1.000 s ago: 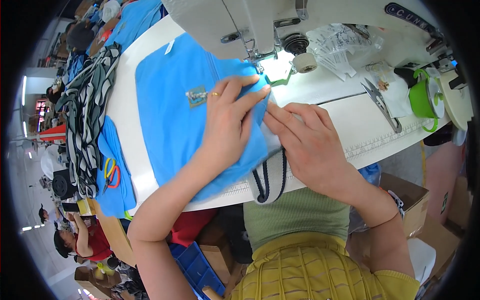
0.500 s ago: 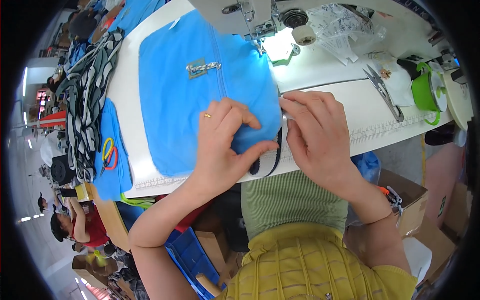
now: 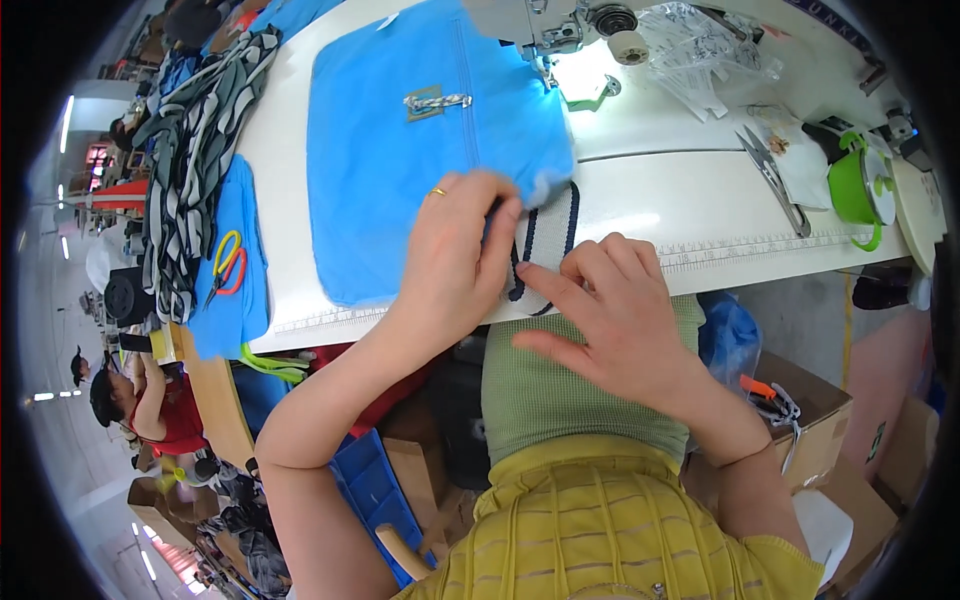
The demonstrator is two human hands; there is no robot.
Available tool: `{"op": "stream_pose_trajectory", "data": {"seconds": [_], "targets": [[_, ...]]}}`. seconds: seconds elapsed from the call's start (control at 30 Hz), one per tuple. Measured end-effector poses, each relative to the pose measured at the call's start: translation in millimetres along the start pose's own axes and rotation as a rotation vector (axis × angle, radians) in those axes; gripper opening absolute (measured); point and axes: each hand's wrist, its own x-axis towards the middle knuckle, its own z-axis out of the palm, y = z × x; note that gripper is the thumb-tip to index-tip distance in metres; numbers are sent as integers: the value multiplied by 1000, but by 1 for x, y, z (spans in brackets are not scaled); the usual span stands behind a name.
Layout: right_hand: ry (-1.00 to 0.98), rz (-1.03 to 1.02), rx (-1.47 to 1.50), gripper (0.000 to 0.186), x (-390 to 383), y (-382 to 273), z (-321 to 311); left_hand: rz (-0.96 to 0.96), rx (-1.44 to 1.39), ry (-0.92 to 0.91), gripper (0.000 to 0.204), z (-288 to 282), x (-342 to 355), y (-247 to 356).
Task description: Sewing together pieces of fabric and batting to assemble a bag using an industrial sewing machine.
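White sewing table (image 3: 680, 200), left hand (image 3: 455, 260) flat on blue fabric (image 3: 400, 160) — right hand (image 3: 610, 320) fingers spread, pressing striped strap (image 3: 545, 245)

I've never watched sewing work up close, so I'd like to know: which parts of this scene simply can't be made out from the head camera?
- Head view: the left hand covers the edge of the blue zippered fabric panel where it meets the navy-and-white striped strap.
- The right hand hides the strap's lower end.
- The white sewing machine is cut off by the top edge.
- The blue fabric's corner is blurred.
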Motion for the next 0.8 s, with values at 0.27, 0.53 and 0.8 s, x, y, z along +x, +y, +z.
{"op": "stream_pose_trajectory", "data": {"seconds": [0.27,0.53,0.8], "targets": [[-16,33,-56,29,1,-3,3,-271,-3,169,13,10,7,-10],[82,204,-138,24,4,-7,-1,-210,-135,208,12,-15,3,-11],[-21,218,809,16,48,-51,99,97,-7,-313,7,-35,41,20]]}}
